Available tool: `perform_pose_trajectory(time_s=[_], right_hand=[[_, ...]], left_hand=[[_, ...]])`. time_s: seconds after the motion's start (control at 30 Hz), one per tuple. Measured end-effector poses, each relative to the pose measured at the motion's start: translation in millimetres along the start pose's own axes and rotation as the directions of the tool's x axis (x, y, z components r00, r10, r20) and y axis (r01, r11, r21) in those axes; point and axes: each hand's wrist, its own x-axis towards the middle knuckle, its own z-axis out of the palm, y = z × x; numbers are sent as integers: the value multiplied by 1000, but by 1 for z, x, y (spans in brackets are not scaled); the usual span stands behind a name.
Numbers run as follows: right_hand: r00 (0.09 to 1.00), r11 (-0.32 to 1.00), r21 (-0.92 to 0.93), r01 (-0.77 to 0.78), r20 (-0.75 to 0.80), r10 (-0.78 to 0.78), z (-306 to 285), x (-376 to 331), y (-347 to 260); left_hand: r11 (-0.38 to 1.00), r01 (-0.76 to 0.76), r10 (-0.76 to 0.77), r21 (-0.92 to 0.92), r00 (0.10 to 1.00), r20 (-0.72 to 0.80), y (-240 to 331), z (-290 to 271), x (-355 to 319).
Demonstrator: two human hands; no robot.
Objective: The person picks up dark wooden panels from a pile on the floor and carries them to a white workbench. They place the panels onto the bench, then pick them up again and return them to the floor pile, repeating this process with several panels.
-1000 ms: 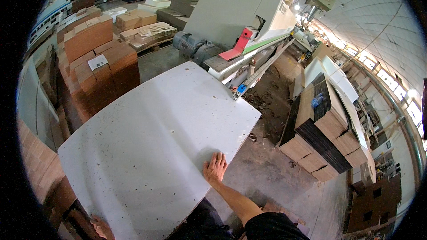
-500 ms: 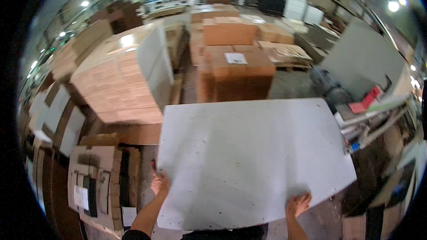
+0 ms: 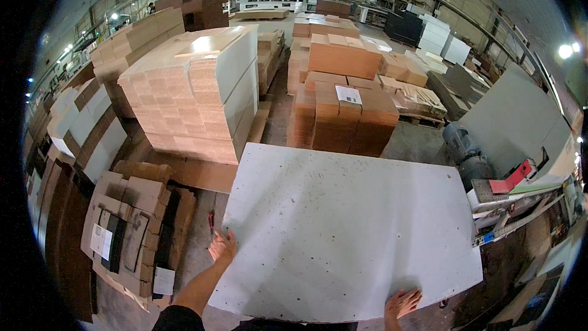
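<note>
A large white board point(image 3: 349, 220), speckled with small dark marks, lies flat in front of me. At its left edge is my left hand point(image 3: 222, 246), closed round a slim red-and-dark tool point(image 3: 211, 221) that sticks up beyond the fingers; its exact kind I cannot make out. The side of that hand touches or nearly touches the board's edge. My right hand point(image 3: 403, 303) rests on the board near its front right edge, fingers stretched out and holding nothing.
Left of the board stand a tall stack of panels point(image 3: 184, 104) and a lower pile of brown pieces point(image 3: 128, 233). Brown stacks point(image 3: 349, 116) rise beyond its far edge. At the right are a machine with a blue-grey motor point(image 3: 462, 147) and a red bracket point(image 3: 513, 178).
My view has swung, so the surrounding stacks sit further right in the picture. My left hand still grips the tool at the board's left edge; the right hand stays on the board.
</note>
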Motion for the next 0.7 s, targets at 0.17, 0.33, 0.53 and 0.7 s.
perform_pose_trajectory(time_s=[0.17, 0.33, 0.53, 0.7], right_hand=[[1000, 1000, 21, -1, -3, 1, 2, -2, 1], [999, 1000, 12, -8, -36, 9, 2, -2, 0], [999, 1000, 27, 14, -33, -13, 5, 0, 3], [1000, 1000, 17, 9, -22, -9, 13, 3, 11]], left_hand=[[999, 7, -8, 34, 1000, 8, -3, 1, 0], [999, -35, 38, 40, 998, -59, -6, 2, -1], [999, 21, -21, 25, 1000, 22, -2, -1, 0], [1000, 12, -13, 10, 999, 46, 0, -6, 1]])
